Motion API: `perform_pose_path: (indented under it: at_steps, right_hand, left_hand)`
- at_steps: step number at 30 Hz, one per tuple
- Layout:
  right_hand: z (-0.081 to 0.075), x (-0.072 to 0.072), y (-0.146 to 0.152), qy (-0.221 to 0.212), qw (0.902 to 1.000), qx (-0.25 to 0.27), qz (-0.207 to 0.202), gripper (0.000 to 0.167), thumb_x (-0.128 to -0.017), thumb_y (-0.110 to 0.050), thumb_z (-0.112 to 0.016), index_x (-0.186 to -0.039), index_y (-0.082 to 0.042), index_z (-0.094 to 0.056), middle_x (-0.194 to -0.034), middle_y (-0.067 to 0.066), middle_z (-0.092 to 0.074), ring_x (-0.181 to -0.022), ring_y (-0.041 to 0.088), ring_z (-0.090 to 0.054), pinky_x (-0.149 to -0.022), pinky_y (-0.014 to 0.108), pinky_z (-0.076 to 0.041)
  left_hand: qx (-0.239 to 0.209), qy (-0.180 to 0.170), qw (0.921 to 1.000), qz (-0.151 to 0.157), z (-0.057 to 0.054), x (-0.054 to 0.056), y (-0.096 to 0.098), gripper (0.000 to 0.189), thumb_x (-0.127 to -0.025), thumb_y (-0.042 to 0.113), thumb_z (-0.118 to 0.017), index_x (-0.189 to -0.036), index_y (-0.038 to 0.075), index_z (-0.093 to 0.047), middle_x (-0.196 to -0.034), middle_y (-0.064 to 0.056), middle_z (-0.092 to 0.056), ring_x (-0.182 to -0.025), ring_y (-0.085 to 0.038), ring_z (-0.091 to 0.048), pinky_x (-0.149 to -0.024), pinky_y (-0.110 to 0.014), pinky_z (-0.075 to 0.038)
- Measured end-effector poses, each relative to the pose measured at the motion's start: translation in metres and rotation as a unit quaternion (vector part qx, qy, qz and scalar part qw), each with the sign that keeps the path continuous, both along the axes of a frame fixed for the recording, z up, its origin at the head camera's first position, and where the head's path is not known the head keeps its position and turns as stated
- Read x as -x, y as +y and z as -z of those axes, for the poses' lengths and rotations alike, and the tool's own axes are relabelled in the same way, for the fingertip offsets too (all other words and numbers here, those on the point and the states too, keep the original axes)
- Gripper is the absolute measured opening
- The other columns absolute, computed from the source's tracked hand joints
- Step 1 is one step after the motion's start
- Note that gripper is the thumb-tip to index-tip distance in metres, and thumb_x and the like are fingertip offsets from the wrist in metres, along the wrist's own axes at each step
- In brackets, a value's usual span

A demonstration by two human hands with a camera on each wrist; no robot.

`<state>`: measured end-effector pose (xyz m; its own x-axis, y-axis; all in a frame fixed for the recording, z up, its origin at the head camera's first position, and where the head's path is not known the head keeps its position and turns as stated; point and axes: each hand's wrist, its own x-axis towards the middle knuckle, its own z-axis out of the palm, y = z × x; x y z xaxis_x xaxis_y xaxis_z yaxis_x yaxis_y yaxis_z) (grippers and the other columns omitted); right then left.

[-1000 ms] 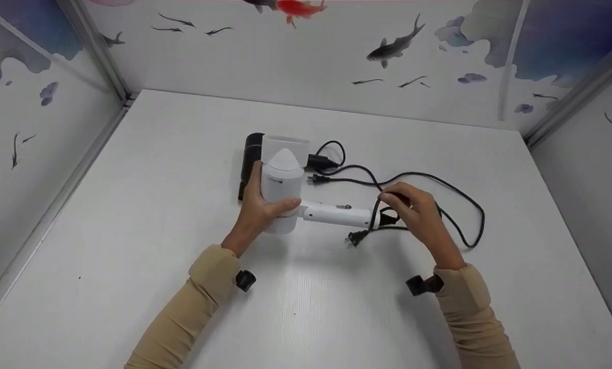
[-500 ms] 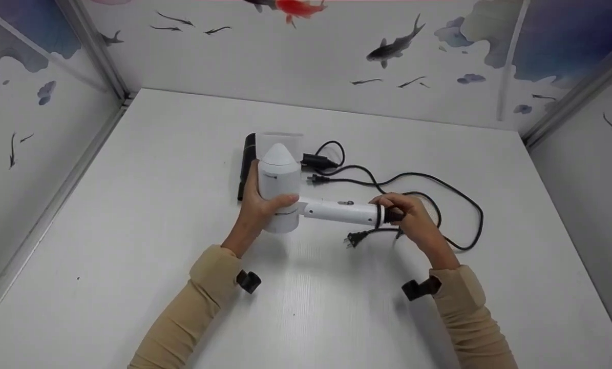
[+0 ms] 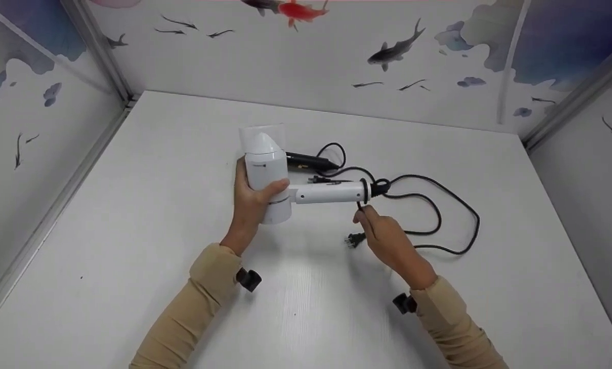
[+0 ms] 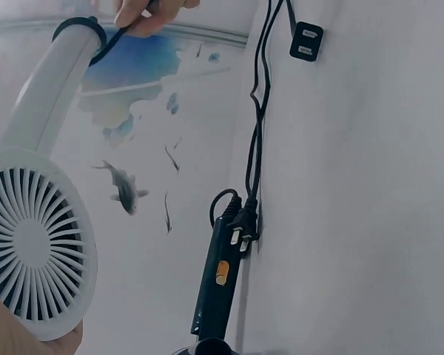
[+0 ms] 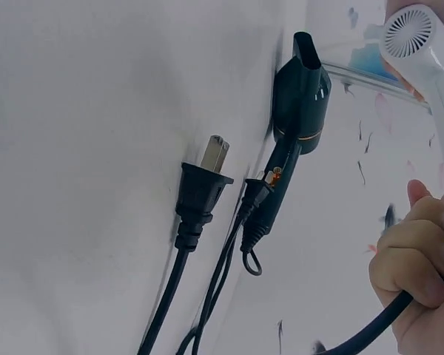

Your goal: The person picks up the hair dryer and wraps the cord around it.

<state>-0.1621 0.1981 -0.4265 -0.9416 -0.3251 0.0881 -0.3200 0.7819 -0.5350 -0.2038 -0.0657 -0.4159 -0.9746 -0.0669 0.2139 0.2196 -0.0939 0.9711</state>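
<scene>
In the head view, a white hair dryer [image 3: 266, 171] is held off the table, its clear nozzle pointing away and its handle to the right. My left hand [image 3: 252, 201] grips the barrel, thumb across the near side. A black cord [image 3: 365, 191] loops round the handle's end. Just below that, my right hand [image 3: 390, 246] pinches the cord; the right wrist view shows curled fingers [image 5: 418, 255] with cord [image 5: 377, 325] coming out of them. Behind the white dryer lies a black hair dryer [image 3: 311, 162], its head hidden in the head view but visible in the right wrist view [image 5: 300, 103].
One plug [image 3: 355, 240] lies beside my right hand, and another plug [image 3: 320, 179] lies by the black dryer. Loose cord [image 3: 477, 220] spreads over the right side of the white table [image 3: 131, 205]. Printed panels [image 3: 306, 61] enclose the back and sides.
The white dryer has shifted left and away, now covering the black dryer's head. My right hand has gone from behind the handle's end round to its near side, bringing the cord about the handle.
</scene>
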Motion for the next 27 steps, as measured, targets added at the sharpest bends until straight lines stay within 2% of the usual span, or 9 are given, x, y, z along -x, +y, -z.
perform_pose_path:
  at_steps: [5, 10, 14, 17, 21, 24, 27]
  right_hand:
    - [-0.002, -0.007, -0.001, 0.083, 0.9944, -0.050, -0.044, 0.020, -0.100, -0.021, -0.042, -0.094, -0.006, -0.054, -0.062, 0.001, -0.055, -0.051, 0.007, -0.040, -0.051, 0.024, -0.040]
    - [-0.004, -0.011, 0.001, 0.188, 0.9755, -0.060, -0.097, 0.009, -0.094, -0.013, -0.054, -0.087, -0.007, -0.056, -0.054, -0.007, -0.045, -0.046, 0.001, -0.028, -0.044, 0.016, -0.028]
    - [-0.007, -0.011, 0.005, 0.257, 0.9582, -0.046, -0.118, 0.006, -0.088, -0.009, -0.062, -0.083, -0.008, -0.058, -0.055, -0.006, -0.049, -0.046, 0.000, -0.034, -0.043, 0.015, -0.031]
    - [-0.011, -0.010, 0.009, 0.280, 0.9512, -0.036, -0.125, 0.005, -0.087, -0.008, -0.063, -0.083, -0.007, -0.060, -0.059, -0.004, -0.058, -0.048, 0.001, -0.045, -0.045, 0.016, -0.038]
    - [-0.019, -0.009, 0.013, 0.309, 0.9418, -0.029, -0.130, 0.003, -0.086, -0.008, -0.065, -0.085, -0.006, -0.063, -0.066, -0.001, -0.064, -0.051, 0.003, -0.052, -0.046, 0.017, -0.041]
    - [-0.027, -0.007, 0.016, 0.330, 0.9349, -0.022, -0.128, 0.005, -0.083, -0.007, -0.068, -0.086, -0.006, -0.064, -0.068, -0.001, -0.064, -0.051, 0.003, -0.049, -0.046, 0.016, -0.039]
    - [-0.034, -0.004, 0.018, 0.348, 0.9304, -0.013, -0.114, 0.009, -0.079, -0.006, -0.071, -0.086, -0.006, -0.066, -0.067, 0.000, -0.061, -0.051, 0.003, -0.044, -0.045, 0.016, -0.036]
  left_hand:
    - [0.019, 0.002, 0.9995, -0.027, 0.001, 0.006, -0.005, 0.080, -0.077, 0.023, -0.072, -0.139, 0.017, -0.022, -0.122, -0.003, -0.048, -0.108, -0.018, -0.051, -0.092, -0.037, -0.044]
    - [0.040, -0.013, 0.9983, -0.040, -0.001, 0.008, -0.009, 0.080, -0.080, 0.021, -0.071, -0.141, 0.016, -0.020, -0.126, -0.006, -0.046, -0.110, -0.018, -0.049, -0.095, -0.036, -0.042]
    - [0.075, -0.013, 0.9964, -0.038, -0.016, -0.003, -0.006, 0.081, -0.078, 0.017, -0.072, -0.140, 0.010, -0.021, -0.125, -0.010, -0.047, -0.109, -0.021, -0.050, -0.093, -0.038, -0.043]
    - [0.096, -0.001, 0.9947, -0.037, -0.027, -0.010, -0.005, 0.081, -0.078, 0.014, -0.072, -0.140, 0.007, -0.021, -0.125, -0.011, -0.048, -0.110, -0.023, -0.051, -0.094, -0.040, -0.043]
    - [0.125, 0.004, 0.9918, -0.026, -0.017, -0.002, -0.007, 0.084, -0.077, 0.016, -0.074, -0.142, 0.009, -0.020, -0.126, -0.011, -0.049, -0.110, -0.023, -0.052, -0.093, -0.040, -0.044]
    - [0.138, 0.008, 0.9903, -0.018, -0.006, 0.005, -0.009, 0.086, -0.076, 0.019, -0.076, -0.142, 0.011, -0.021, -0.124, -0.011, -0.050, -0.107, -0.023, -0.053, -0.089, -0.039, -0.046]
    - [0.136, 0.018, 0.9905, -0.005, -0.004, 0.006, -0.010, 0.086, -0.075, 0.022, -0.077, -0.141, 0.014, -0.024, -0.121, -0.010, -0.052, -0.103, -0.023, -0.055, -0.085, -0.040, -0.047]
